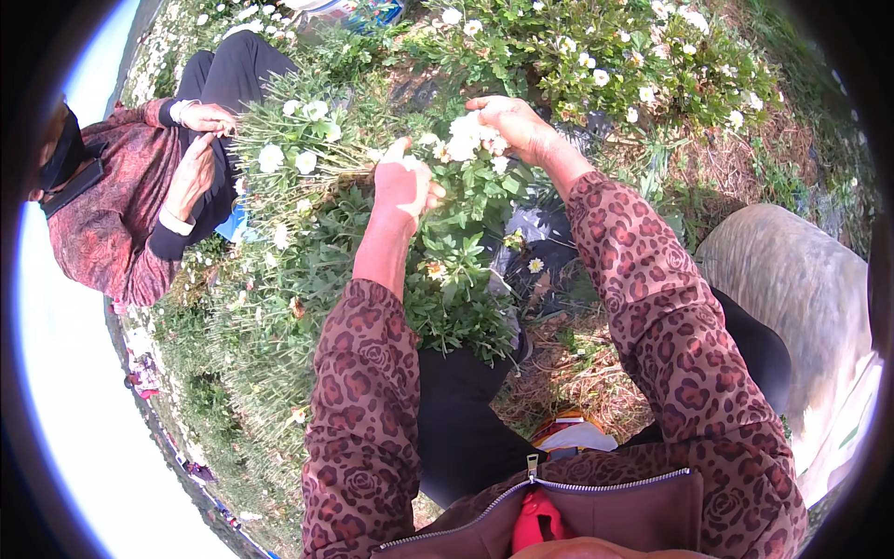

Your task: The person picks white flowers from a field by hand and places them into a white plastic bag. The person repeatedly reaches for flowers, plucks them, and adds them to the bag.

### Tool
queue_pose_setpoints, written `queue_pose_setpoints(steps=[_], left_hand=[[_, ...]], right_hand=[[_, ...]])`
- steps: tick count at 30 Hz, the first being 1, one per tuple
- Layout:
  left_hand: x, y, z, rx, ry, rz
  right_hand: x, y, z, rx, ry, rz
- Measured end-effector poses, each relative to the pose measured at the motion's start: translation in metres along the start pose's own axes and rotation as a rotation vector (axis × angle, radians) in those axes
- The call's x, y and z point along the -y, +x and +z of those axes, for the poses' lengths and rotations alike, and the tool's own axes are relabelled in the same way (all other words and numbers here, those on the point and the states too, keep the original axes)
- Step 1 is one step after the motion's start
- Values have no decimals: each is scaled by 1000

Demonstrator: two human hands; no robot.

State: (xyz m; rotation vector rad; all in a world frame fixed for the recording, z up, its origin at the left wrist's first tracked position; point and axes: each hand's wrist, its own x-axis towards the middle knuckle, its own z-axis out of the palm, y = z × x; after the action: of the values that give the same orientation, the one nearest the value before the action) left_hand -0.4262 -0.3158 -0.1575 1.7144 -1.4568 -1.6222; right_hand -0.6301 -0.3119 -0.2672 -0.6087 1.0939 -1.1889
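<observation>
A cluster of white chrysanthemum-like flowers (462, 140) shows bright in the sun over a leafy green plant (482, 178). My right hand (513, 126) reaches in from the right, its fingers curled around some of these blossoms. On the other side of the cluster is my left hand (405, 182), thumb raised and fingers bent. A bit of white shows at its fingertips, but glare hides whether it grips a flower. Below, a single small white flower (536, 265) stands over dark plastic sheeting (552, 244). A yellowish-white bloom (436, 270) sits lower on the plant.
At the left a person (119, 202) sits among the plants, hands together. Flowering bushes (601, 63) stand ahead. A large pale sack (789, 279) is by my right side. A white container (349, 10) stands at the far edge. Dry straw (580, 377) covers ground between my legs.
</observation>
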Motion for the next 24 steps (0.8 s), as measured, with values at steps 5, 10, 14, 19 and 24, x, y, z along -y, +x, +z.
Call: queue_pose_setpoints(steps=[5,10,14,19,24], left_hand=[[10,7,6,174,-205,-158],[16,4,7,283,-148,-210],[20,-10,23,439,-1,-149],[19,-51,67,430,447,-54],[-13,-85,87,399,375,306]], right_hand=[[-24,-22,30,55,60,16],[-40,-59,51,-118,194,30],[-47,-101,52,-184,331,25],[-36,-166,52,-293,324,105],[12,-204,37,-246,184,-352]])
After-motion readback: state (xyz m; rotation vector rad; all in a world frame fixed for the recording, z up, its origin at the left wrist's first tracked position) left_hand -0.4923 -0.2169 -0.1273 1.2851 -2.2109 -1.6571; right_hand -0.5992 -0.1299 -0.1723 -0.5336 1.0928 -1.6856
